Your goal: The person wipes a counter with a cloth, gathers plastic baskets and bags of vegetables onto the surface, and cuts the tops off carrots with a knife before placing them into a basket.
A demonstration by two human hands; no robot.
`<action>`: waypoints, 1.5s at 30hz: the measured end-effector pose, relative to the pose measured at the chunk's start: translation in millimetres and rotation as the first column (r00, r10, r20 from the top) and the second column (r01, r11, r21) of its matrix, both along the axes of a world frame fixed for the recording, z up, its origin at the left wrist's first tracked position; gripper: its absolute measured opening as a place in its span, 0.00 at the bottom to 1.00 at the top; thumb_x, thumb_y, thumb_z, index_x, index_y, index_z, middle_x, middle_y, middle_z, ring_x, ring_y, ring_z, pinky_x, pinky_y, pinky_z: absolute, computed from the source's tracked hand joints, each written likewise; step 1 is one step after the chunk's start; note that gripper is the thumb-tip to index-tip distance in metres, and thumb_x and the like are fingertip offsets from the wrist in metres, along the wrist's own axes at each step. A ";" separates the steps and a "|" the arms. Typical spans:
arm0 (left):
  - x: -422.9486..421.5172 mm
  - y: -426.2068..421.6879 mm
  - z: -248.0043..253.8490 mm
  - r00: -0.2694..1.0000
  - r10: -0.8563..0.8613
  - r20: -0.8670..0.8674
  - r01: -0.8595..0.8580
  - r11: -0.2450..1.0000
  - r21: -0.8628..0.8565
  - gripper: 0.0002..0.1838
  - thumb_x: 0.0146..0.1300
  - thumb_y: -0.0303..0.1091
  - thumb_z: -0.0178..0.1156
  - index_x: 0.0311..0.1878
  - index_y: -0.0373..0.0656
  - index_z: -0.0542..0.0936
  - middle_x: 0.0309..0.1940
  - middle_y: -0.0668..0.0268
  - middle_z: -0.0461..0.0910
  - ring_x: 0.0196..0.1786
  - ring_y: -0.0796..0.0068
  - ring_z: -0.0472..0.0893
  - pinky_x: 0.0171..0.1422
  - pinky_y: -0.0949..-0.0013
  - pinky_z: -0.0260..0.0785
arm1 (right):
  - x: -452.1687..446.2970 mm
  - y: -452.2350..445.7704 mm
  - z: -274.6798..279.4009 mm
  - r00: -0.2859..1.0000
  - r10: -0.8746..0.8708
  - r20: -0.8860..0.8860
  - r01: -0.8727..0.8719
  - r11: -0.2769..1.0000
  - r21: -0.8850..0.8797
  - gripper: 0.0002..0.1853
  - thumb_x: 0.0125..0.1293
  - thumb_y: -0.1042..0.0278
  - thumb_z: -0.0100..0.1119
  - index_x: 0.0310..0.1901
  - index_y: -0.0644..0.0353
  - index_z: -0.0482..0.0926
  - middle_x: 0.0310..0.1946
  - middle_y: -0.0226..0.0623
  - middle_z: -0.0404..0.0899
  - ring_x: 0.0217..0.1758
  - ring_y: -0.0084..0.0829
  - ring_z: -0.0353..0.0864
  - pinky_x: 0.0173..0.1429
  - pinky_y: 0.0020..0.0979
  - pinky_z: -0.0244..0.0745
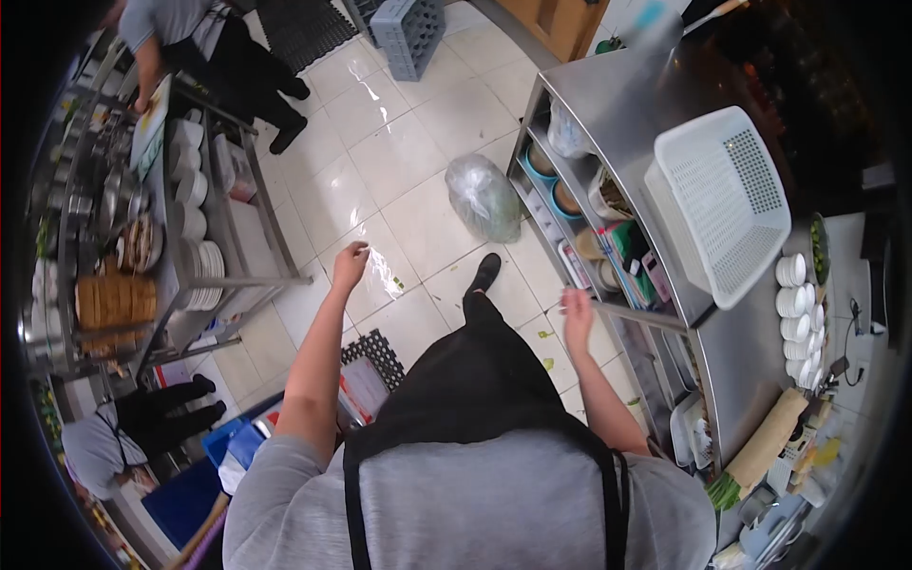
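My left hand (351, 266) hangs over the tiled floor, its fingers curled together with no object visible in them. On the other side, my right hand (577, 312) is slightly blurred, with its fingers loosely apart and nothing seen in it. It is nearest to the steel counter's (731, 370) open shelves. Ahead on the floor sits a tied clear plastic bag (483, 198) with greenish contents, apart from both hands. A white plastic basket (679, 190) rests tilted on the counter at the right.
A steel rack (252, 261) with stacked white dishes stands left. One person (214, 47) holds a board beside it; another (104, 442) is at lower left. A grey crate (408, 38) lies ahead. Green scraps (399, 283) dot the floor (323, 214). Stacked white bowls (796, 302) line the counter.
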State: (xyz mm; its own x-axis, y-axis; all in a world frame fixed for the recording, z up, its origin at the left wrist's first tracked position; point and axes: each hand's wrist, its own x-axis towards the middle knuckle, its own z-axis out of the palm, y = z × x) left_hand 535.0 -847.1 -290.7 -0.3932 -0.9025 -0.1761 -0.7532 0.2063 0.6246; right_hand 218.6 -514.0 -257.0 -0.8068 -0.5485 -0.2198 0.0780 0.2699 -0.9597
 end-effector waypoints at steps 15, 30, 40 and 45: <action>-286.0 -85.9 -216.3 0.995 -0.030 0.094 0.012 0.982 0.191 0.30 0.52 0.52 0.55 0.50 0.35 0.71 0.47 0.51 0.72 0.51 0.54 0.70 0.53 0.60 0.64 | -118.5 -320.2 -296.4 0.849 0.527 0.039 -0.402 0.596 0.695 0.23 0.56 0.65 0.46 0.54 0.60 0.65 0.52 0.49 0.66 0.55 0.45 0.65 0.57 0.34 0.61; -161.0 -127.9 -345.7 0.843 -0.047 0.535 -0.270 0.824 0.498 0.21 0.38 0.35 0.56 0.38 0.32 0.74 0.36 0.44 0.75 0.42 0.49 0.75 0.48 0.57 0.67 | -38.5 -325.8 -408.0 0.834 0.482 0.268 -0.549 0.677 0.491 0.32 0.50 0.75 0.51 0.61 0.52 0.58 0.60 0.42 0.57 0.60 0.40 0.60 0.60 0.34 0.59; -134.4 -108.5 -342.3 0.936 0.256 0.243 -0.340 0.473 0.813 0.25 0.36 0.27 0.52 0.44 0.32 0.72 0.34 0.56 0.77 0.37 0.65 0.77 0.42 0.69 0.67 | -23.6 -351.2 -470.6 0.755 0.655 -0.048 -0.240 0.343 0.908 0.17 0.54 0.65 0.54 0.48 0.47 0.70 0.43 0.29 0.70 0.51 0.35 0.65 0.52 0.42 0.62; -159.4 -108.3 -325.2 0.892 0.418 0.169 -0.348 0.399 0.849 0.24 0.39 0.26 0.51 0.46 0.34 0.71 0.36 0.59 0.76 0.38 0.68 0.76 0.44 0.70 0.66 | -49.3 -351.4 -479.2 0.949 0.301 -0.096 -0.124 0.634 0.763 0.06 0.56 0.63 0.51 0.35 0.46 0.73 0.33 0.28 0.74 0.47 0.37 0.68 0.49 0.41 0.62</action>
State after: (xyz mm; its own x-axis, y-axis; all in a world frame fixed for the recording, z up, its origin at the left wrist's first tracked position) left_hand 375.7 -955.4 -615.9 -0.0878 -0.3805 -0.9206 -0.5645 -0.7425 0.3607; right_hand 169.3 -865.4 -736.2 -0.7616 -0.4341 -0.4812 -0.2385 0.8782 -0.4147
